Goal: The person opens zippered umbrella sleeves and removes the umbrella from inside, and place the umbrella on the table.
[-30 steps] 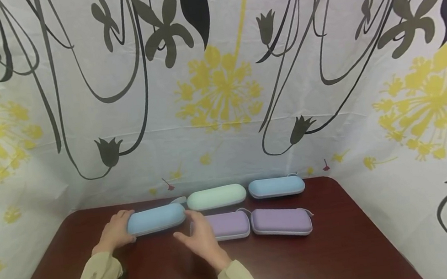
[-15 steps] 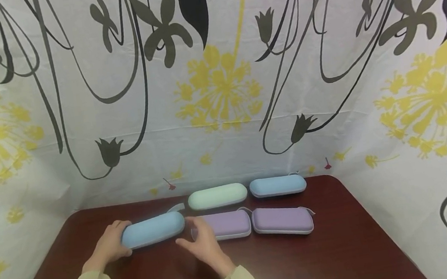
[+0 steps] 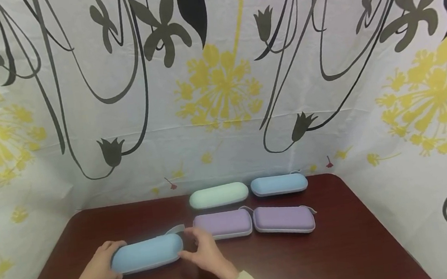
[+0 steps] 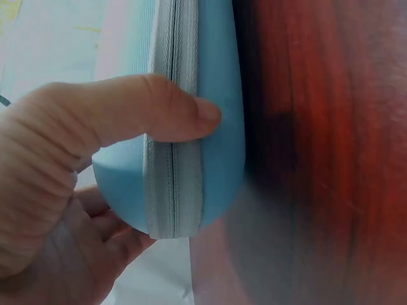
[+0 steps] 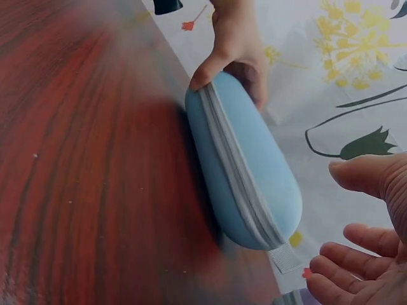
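Observation:
My left hand [image 3: 99,268] grips the left end of a blue zip case [image 3: 147,254] on the near left of the table. In the left wrist view the thumb [image 4: 127,108] crosses the grey zip [image 4: 175,184], while the other fingers go behind the case. A short grey loop [image 3: 176,229] sticks out at its right end. My right hand [image 3: 209,251] is beside that end, thumb and fingers spread. The right wrist view shows a gap between this right hand [image 5: 381,273] and the case [image 5: 254,165], with nothing in its fingers.
Two purple zip cases, the left [image 3: 226,224] and the right [image 3: 284,219], lie side by side just right of my right hand. Behind them are a mint-green case [image 3: 218,195] and another blue case [image 3: 279,184]. A patterned cloth [image 3: 225,157] hangs behind the dark-red table [image 3: 304,264].
The left hand has brought the blue case toward me and slightly left, away from the mint-green one. My right hand has stayed near its right end, shifting only a little.

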A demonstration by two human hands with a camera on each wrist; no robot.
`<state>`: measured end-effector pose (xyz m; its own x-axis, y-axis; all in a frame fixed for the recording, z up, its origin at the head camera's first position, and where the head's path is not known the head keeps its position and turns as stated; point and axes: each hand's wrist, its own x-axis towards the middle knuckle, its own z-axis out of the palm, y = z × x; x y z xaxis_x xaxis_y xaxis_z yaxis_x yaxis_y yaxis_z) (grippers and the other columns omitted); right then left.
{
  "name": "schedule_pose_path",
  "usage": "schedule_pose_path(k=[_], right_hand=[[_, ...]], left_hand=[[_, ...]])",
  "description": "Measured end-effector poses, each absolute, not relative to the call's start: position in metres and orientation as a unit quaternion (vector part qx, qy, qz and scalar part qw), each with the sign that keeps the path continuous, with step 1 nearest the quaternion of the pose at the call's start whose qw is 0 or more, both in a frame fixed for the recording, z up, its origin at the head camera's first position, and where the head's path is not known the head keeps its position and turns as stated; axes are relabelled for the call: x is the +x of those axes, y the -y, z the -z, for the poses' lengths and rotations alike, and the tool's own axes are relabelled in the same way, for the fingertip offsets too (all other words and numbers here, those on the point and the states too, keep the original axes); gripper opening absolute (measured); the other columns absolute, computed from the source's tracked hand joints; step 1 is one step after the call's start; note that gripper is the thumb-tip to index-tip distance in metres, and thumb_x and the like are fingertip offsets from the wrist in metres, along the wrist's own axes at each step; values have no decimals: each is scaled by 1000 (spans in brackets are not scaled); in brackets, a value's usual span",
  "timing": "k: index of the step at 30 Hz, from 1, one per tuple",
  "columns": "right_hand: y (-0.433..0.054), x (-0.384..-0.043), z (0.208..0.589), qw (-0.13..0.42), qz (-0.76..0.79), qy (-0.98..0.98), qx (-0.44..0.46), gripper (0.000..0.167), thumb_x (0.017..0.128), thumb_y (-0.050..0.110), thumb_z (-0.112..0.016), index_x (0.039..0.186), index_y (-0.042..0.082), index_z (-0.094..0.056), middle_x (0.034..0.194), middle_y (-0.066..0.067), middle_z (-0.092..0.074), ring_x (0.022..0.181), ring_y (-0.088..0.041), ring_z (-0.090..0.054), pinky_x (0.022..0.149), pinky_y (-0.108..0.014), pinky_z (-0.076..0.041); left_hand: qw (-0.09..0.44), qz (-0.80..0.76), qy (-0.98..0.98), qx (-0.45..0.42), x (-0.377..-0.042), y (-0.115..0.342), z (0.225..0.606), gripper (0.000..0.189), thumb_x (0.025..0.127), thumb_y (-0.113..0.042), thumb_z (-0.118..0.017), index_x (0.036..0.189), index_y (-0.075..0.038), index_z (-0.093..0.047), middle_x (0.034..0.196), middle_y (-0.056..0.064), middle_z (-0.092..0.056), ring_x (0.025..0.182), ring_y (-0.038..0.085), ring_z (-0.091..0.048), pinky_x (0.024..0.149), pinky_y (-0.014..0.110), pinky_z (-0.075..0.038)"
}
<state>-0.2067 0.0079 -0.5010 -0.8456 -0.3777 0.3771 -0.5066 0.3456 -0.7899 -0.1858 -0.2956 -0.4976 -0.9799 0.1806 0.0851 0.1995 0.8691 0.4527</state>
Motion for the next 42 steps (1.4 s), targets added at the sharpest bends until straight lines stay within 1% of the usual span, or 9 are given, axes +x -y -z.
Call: schedule_pose_path(k=[3,8,11,15,18,25,29,35,42], right_hand=[[-4,-207,504,53,-489,825,277,50,74,13,-78,115,-6,-57,109,-17,-62,100,-24,-59,82,-27,-49],[5,-208,509,48,-458,842,280,50,71,17,-80,110,-5,-59,106,-15,-63,97,-22,-59,82,-25,-47],[12,-209,512,52,-442,853,274,50,69,18,-82,108,-4,-60,103,-13,-64,96,-20,-59,82,-24,-46],[18,-209,515,54,-432,864,253,52,66,16,-83,108,-3,-60,101,-12,-64,93,-19,-58,80,-25,-47],[20,-208,517,44,-436,867,237,52,64,14,-84,108,-1,-60,100,-11,-63,93,-20,-57,81,-26,-47],[20,-204,519,49,-446,862,237,54,60,10,-82,108,-1,-59,98,-9,-61,92,-19,-56,82,-27,-47],[15,-199,520,61,-440,862,245,54,62,11,-81,109,-2,-59,99,-9,-61,92,-19,-56,83,-28,-47],[1,-188,522,91,-425,865,249,55,63,14,-80,111,-1,-59,103,-10,-61,95,-18,-57,84,-28,-48],[-31,-176,524,109,-415,867,253,57,63,17,-81,111,-2,-58,102,-9,-60,93,-17,-57,81,-28,-49]], left_hand=[[17,250,963,-101,-181,297,499,77,47,-6,-83,119,-4,-56,113,19,-54,102,39,-50,76,55,-47],[17,285,953,-102,-176,301,501,77,49,-5,-83,121,-6,-55,113,20,-54,101,40,-51,74,55,-47],[21,304,947,-98,-174,302,501,76,50,-8,-83,121,-6,-56,112,18,-55,99,37,-53,74,51,-47],[25,320,942,-96,-170,303,498,74,51,-11,-84,120,-6,-57,111,16,-56,98,34,-54,74,47,-47],[28,324,941,-96,-168,304,497,71,52,-13,-85,118,-6,-59,112,14,-57,98,33,-54,74,46,-47],[44,315,944,-91,-164,304,500,69,52,-19,-88,115,-8,-61,112,11,-59,97,29,-56,76,42,-48],[37,315,943,-97,-162,301,500,69,53,-21,-88,114,-8,-60,111,10,-60,94,26,-57,73,37,-48],[35,326,936,-126,-159,289,498,67,55,-20,-88,114,-7,-60,110,8,-60,90,17,-57,69,29,-48],[51,329,925,-183,-156,263,501,63,57,-20,-86,112,-7,-60,107,6,-60,87,10,-54,67,27,-47]])
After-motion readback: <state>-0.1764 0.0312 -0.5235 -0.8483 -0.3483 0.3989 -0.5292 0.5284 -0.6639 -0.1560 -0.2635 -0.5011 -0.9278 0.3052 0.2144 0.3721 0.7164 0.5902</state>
